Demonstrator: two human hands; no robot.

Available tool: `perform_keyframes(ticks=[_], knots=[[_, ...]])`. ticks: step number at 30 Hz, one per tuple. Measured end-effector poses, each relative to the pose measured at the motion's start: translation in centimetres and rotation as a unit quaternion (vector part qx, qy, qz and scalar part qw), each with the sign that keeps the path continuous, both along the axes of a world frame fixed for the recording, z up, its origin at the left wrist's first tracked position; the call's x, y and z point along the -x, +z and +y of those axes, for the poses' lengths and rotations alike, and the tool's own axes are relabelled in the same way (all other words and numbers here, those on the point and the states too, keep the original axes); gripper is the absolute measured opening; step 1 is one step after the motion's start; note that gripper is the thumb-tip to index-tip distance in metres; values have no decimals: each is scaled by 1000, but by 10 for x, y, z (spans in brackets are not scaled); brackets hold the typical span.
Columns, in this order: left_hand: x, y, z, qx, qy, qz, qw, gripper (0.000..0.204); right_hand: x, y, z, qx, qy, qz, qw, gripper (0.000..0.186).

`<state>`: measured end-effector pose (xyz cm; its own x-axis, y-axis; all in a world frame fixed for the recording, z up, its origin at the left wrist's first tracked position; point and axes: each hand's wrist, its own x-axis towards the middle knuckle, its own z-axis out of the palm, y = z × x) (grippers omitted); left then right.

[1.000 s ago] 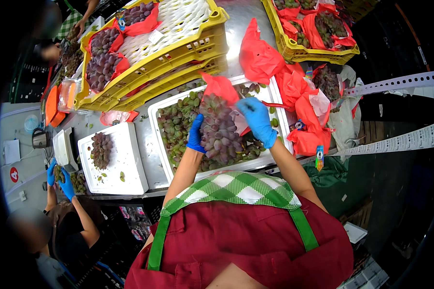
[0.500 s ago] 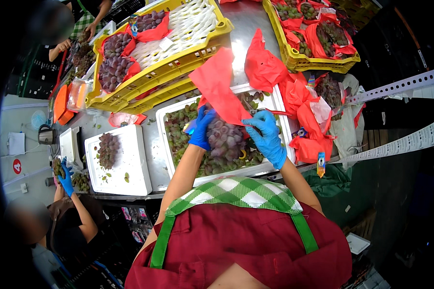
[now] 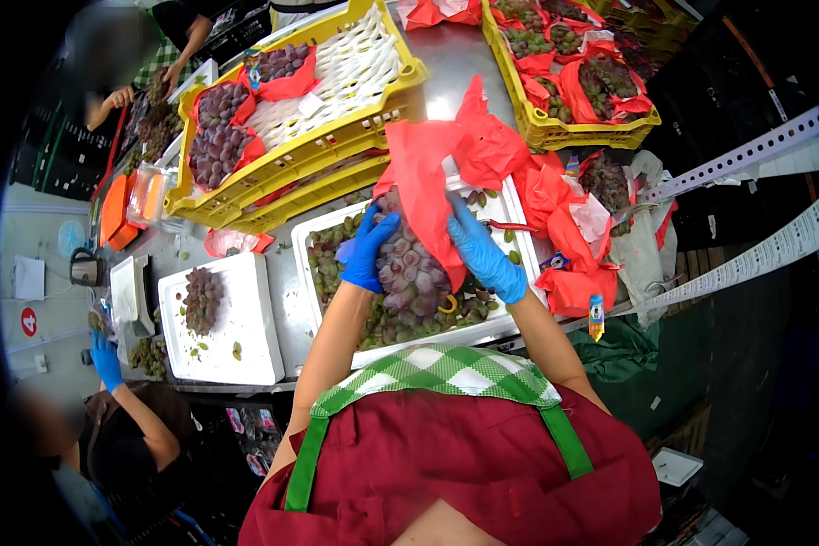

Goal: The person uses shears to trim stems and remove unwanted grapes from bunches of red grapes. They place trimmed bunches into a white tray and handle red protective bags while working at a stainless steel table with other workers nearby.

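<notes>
One grape bunch [image 3: 411,273] hangs between your two hands above the white tray [image 3: 332,227], its long axis running from upper left, near the red bag's mouth, down toward you. Red bag [image 3: 425,182] drapes over the bunch's upper right side, its open end up and away from you. Your left hand [image 3: 369,250], blue-gloved, is curled against the bunch's left flank, fingers closed on the grapes near the top. Your right hand [image 3: 482,255], also gloved, grips the bag's edge on the right side, touching bunch and plastic together; how tight the grip is, you cannot tell. Both hands sit about level, left a shade nearer the stem end. Loose grapes fill the tray below. Yellow crate [image 3: 387,86] with bagged bunches lies beyond, second tray [image 3: 246,346] to your left, more red bags [image 3: 560,196] just right.
</notes>
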<state>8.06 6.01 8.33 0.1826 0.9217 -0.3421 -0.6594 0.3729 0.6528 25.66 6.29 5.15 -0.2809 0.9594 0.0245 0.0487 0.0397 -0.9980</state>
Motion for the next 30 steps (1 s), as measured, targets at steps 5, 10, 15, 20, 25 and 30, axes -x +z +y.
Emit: perform_keyframes(ticks=[5,10,15,20,25,30], knots=[[-1,-4,8,3,30,139,990,50,5,-18,-15,39,44,57,997,47],[-23,8,17,-65,58,277,957,44,2,-1,-27,139,35,134,981,59],[-57,17,25,-231,-35,463,855,49,-8,2,-40,212,27,318,924,57],[-100,77,15,-418,-163,553,702,67,-57,2,-69,265,-94,546,789,56],[-148,95,36,-598,34,542,590,65,-129,36,-96,182,-121,548,807,52],[-220,17,26,-310,-412,341,786,40,-176,36,-111,124,-290,404,859,59]])
